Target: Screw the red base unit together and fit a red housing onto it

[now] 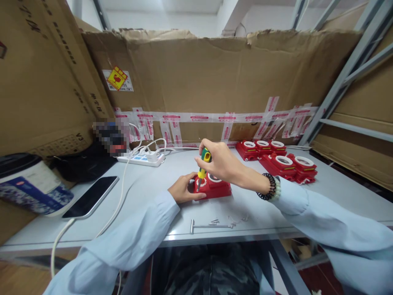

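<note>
A red plastic block (218,189) with round white-rimmed openings lies on the grey table (147,192) in front of me. My left hand (183,189) grips its left side, fingers curled round the edge. My right hand (222,164) is closed around a screwdriver (203,164) with a green and yellow handle, held upright with its tip down in the block's left opening. Beaded bracelets sit on my right wrist.
Several more red blocks (278,157) stand in rows at the back right. A metal T-shaped tool (202,225) and small screws lie near the front edge. A phone (92,196) on a white cable, a power strip (143,159) and cardboard walls (215,82) surround the table.
</note>
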A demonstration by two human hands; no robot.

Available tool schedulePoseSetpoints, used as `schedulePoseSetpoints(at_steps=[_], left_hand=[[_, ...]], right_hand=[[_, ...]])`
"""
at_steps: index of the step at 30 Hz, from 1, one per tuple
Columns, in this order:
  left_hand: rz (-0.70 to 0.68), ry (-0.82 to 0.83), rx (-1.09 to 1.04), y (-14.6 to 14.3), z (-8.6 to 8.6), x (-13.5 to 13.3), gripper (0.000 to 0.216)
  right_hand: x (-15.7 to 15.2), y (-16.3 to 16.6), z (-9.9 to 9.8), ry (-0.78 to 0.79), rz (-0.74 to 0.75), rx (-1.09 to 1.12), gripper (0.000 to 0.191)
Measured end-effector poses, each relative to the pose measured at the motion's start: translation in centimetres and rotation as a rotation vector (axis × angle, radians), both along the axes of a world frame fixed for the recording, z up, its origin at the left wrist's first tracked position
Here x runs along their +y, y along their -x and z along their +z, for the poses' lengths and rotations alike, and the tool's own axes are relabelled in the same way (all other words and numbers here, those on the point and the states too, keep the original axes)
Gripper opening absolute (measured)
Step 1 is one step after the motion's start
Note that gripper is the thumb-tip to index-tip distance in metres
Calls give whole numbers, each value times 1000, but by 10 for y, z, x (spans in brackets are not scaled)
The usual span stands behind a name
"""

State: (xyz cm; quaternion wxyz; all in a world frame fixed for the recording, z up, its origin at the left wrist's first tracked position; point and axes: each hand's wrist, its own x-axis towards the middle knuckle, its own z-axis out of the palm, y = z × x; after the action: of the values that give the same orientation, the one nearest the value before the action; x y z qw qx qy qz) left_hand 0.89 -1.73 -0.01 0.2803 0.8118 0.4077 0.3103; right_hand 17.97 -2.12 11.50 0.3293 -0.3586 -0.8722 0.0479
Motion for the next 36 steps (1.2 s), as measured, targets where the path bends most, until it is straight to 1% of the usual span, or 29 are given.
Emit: schedulePoseSetpoints(at_steps=[3, 7, 9, 11, 14, 17, 20, 23, 25, 27, 30, 31, 32, 33, 34, 36], left_hand=[[2, -6, 2, 1, -1, 1, 55], [-7, -12, 6, 1, -3, 2, 52], [-7, -19, 2, 1, -3, 2, 52], [4, -20, 4, 1, -4, 2, 51], [12, -11, 21, 1, -4, 2, 51], [8, -20, 28, 1, -6, 3, 52], [8, -29, 39, 1, -5, 3, 50], [7, -28, 59, 0, -3, 1, 48], [18, -32, 70, 0, -3, 2, 49], [37, -36, 82, 1, -3, 3, 53], [45, -35, 108, 2, -4, 4, 55], [40, -31, 115, 3, -4, 5, 55], [36, -29, 117, 3, -4, 5, 55], [33, -29, 115, 3, -3, 4, 55], [33, -33, 109, 3, -3, 4, 55], [36, -43, 97, 3, -2, 2, 54]], right_hand=[[-1, 1, 1, -79, -93, -114, 13], [-2, 6, 9, -208, -265, -325, 34], [-4, 12, 16, -233, -316, -394, 43], [-8, 18, 23, -231, -349, -446, 48], [-13, 28, 32, -226, -381, -500, 44], [-16, 34, 38, -231, -392, -535, 32], [-16, 37, 41, -171, -349, -562, 18], [-15, 36, 41, -128, -223, -552, 15], [-13, 33, 42, -129, -128, -545, 17], [-11, 27, 45, -104, -17, -567, 25], [-10, 18, 52, 5, 210, -650, 36], [-10, 16, 55, 42, 256, -676, 38], [-11, 14, 57, 65, 258, -700, 38], [-12, 13, 59, 69, 207, -720, 37], [-14, 13, 60, 55, 119, -738, 36], [-16, 15, 60, -2, -56, -769, 40]])
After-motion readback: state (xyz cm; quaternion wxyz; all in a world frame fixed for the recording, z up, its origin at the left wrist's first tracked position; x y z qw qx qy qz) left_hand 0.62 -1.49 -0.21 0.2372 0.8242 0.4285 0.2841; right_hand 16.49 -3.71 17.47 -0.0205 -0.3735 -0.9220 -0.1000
